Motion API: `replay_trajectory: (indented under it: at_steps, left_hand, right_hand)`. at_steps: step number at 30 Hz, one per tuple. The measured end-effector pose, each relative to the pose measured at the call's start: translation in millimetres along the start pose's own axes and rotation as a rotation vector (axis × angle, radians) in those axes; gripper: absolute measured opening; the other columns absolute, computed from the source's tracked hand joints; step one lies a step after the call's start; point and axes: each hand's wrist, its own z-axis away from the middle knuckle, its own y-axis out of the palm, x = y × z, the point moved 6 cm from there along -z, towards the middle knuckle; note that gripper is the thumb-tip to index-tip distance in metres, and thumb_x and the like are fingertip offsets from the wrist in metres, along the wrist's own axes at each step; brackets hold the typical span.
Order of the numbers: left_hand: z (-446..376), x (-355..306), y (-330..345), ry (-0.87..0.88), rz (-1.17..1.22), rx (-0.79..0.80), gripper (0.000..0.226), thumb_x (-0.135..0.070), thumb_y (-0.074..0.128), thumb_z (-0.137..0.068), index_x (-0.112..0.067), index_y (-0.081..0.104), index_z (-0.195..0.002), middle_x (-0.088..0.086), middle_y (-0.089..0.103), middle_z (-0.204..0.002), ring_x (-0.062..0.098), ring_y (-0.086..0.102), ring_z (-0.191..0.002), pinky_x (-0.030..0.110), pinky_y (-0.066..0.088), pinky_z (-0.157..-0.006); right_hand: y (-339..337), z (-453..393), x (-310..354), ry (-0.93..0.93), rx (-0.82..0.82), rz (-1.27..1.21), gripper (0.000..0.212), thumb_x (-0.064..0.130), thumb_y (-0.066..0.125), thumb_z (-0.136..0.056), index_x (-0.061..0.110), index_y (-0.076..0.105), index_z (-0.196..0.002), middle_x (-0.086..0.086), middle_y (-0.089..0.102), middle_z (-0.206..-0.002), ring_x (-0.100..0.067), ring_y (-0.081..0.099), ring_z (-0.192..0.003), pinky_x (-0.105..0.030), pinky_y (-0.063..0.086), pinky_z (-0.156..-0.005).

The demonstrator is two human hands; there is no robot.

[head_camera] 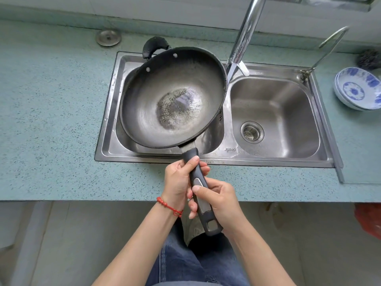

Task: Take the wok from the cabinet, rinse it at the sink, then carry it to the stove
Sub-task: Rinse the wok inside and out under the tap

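A dark wok (165, 83) with a worn, wet-looking bottom hangs over the left basin of the steel double sink (231, 150). Its long black handle (201, 195) points toward me over the counter's front edge. My left hand (178, 182) grips the upper part of the handle, thumb on top. My right hand (218, 203) holds the lower part, just below the left. A small black helper handle (154, 46) sticks out at the wok's far rim. The chrome tap (243, 40) ends beside the wok's right rim; no water stream shows.
Blue-and-white bowls (356, 89) are stacked on the teal counter (51, 120) right of the sink, with a dark scrubber (369, 58) behind them. A thin second tap (327, 46) stands at the sink's far right corner. A round metal cap (108, 37) sits behind the left basin.
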Motion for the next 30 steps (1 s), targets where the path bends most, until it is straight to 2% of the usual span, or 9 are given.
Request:
replay_trajectory:
  at_steps: [2,5,8,11,14,16,18,21,30]
  left_hand:
    - [0,-3,-4,0.026,-0.054,-0.019,0.035,-0.019,0.059,-0.083,-0.017,0.07,-0.05,0.002,0.069,-0.054,0.015,0.054,-0.042,0.024,0.039,-0.054]
    - [2,-6,-8,0.05,-0.109,-0.05,0.033,-0.015,0.06,-0.083,-0.011,0.067,-0.052,0.003,0.069,-0.053,0.016,0.057,-0.043,0.025,0.044,-0.05]
    - [10,-12,-4,0.079,-0.133,-0.014,0.02,-0.009,0.057,-0.085,0.004,0.062,-0.071,0.009,0.068,-0.058,0.011,0.065,-0.046,0.018,0.048,-0.041]
    - [13,-13,-2,0.09,-0.174,0.03,0.02,-0.005,0.053,-0.087,0.014,0.059,-0.086,0.017,0.065,-0.07,0.006,0.06,-0.038,0.013,0.041,-0.034]
    - [8,-9,-4,0.097,-0.189,0.033,0.017,-0.006,0.056,-0.085,0.006,0.061,-0.074,0.009,0.07,-0.062,0.012,0.068,-0.054,0.02,0.052,-0.046]
    - [7,-4,-2,0.094,-0.2,0.037,0.017,-0.006,0.056,-0.085,0.003,0.061,-0.071,0.004,0.07,-0.057,0.014,0.069,-0.058,0.022,0.053,-0.048]
    - [6,-1,3,0.09,-0.194,0.047,0.017,-0.005,0.056,-0.085,0.004,0.061,-0.072,0.003,0.07,-0.056,0.014,0.069,-0.057,0.022,0.054,-0.05]
    - [6,4,7,0.058,-0.163,0.053,0.017,-0.005,0.055,-0.085,0.004,0.061,-0.072,0.003,0.07,-0.056,0.013,0.069,-0.056,0.023,0.055,-0.052]
    - [8,17,16,-0.053,-0.095,0.093,0.02,-0.005,0.054,-0.086,0.004,0.06,-0.069,0.004,0.068,-0.051,0.011,0.066,-0.05,0.02,0.052,-0.048]
  right_hand:
    - [4,-1,-1,0.002,0.011,-0.02,0.013,0.009,0.056,-0.076,0.005,0.062,-0.065,-0.019,0.053,-0.062,-0.02,0.053,-0.042,-0.03,0.053,-0.044]
    - [7,1,-5,-0.009,0.019,-0.081,0.013,0.009,0.055,-0.077,0.004,0.061,-0.068,-0.014,0.056,-0.061,-0.018,0.053,-0.044,-0.027,0.05,-0.041]
    - [7,4,-8,-0.019,0.04,-0.138,0.012,0.008,0.053,-0.079,0.002,0.06,-0.071,-0.009,0.06,-0.062,-0.017,0.054,-0.045,-0.026,0.051,-0.042]
    - [7,6,-9,-0.014,0.059,-0.167,0.011,0.007,0.052,-0.08,0.0,0.06,-0.075,-0.009,0.061,-0.064,-0.017,0.057,-0.048,-0.029,0.055,-0.047]
    - [2,7,-10,0.02,0.051,-0.119,0.013,0.01,0.054,-0.08,0.003,0.063,-0.075,-0.01,0.063,-0.067,-0.018,0.059,-0.05,-0.029,0.055,-0.048]
    - [-1,8,-9,0.057,0.024,-0.123,0.011,0.011,0.055,-0.078,0.004,0.063,-0.073,-0.01,0.062,-0.066,-0.018,0.057,-0.049,-0.027,0.051,-0.043]
    - [-2,11,-7,0.08,-0.031,-0.161,0.01,0.008,0.054,-0.079,0.004,0.058,-0.072,-0.008,0.059,-0.064,-0.016,0.052,-0.046,-0.024,0.046,-0.038]
    - [-4,14,-6,0.072,-0.144,-0.099,0.02,0.002,0.046,-0.089,0.004,0.052,-0.071,-0.006,0.055,-0.06,-0.014,0.046,-0.042,-0.022,0.039,-0.035]
    - [-13,21,-7,0.021,-0.277,0.143,0.021,0.006,0.045,-0.091,0.003,0.053,-0.071,-0.007,0.054,-0.06,-0.015,0.047,-0.042,-0.025,0.042,-0.038]
